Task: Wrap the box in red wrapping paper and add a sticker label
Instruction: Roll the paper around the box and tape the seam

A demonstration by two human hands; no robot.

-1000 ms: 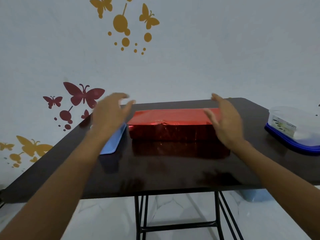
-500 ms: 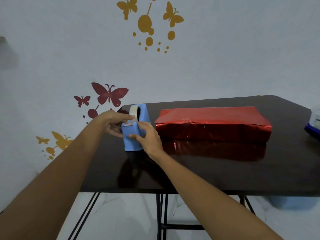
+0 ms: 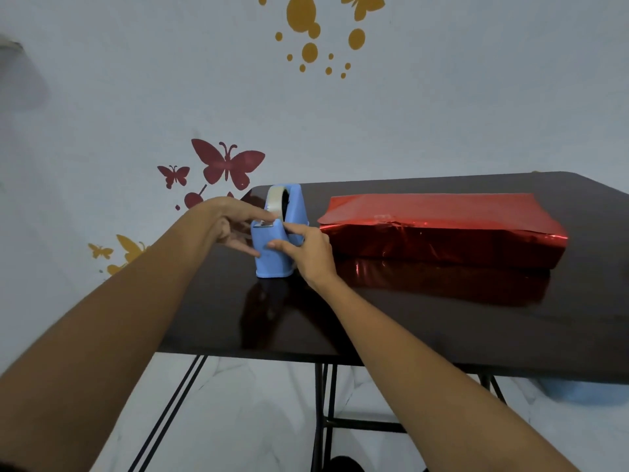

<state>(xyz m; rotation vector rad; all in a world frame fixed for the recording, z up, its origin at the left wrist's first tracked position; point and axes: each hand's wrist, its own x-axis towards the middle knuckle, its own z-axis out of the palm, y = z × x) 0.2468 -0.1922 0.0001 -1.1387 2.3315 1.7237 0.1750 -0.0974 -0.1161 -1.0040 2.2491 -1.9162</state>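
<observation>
Red foil-wrapped flat box (image 3: 442, 229): lies flat on the dark glossy table (image 3: 408, 328), just right of the gripping hand. Paper seam runs along its near top edge, creased, with 1 small patch of clear tape (image 3: 383, 218) on it. The box's right end is well away from both hands. Its red reflection shows in the tabletop below it.

Blue plastic tape dispenser (image 3: 272, 260): stands upright on the table, left of the box, between the 2 hands. Tape roll (image 3: 275, 199) sits in its top.

Right hand (image 3: 313, 257): holds the dispenser body, thumb on the near face, forefinger on the upper right side. Its knuckles stand between dispenser and box.

Left hand (image 3: 224, 223): on the far side of the grip, fingers fairly straight, 1 fingertip on the tape at the cutter. Whether it pinches the strip, cannot tell.

Beyond the grip: pale wall with red butterfly decals (image 3: 226, 163) and yellow decals (image 3: 301, 15). Below: black metal table legs (image 3: 318, 403), white marbled floor (image 3: 238, 420), and a blue object (image 3: 585, 393) under the table's right side, blurred.
</observation>
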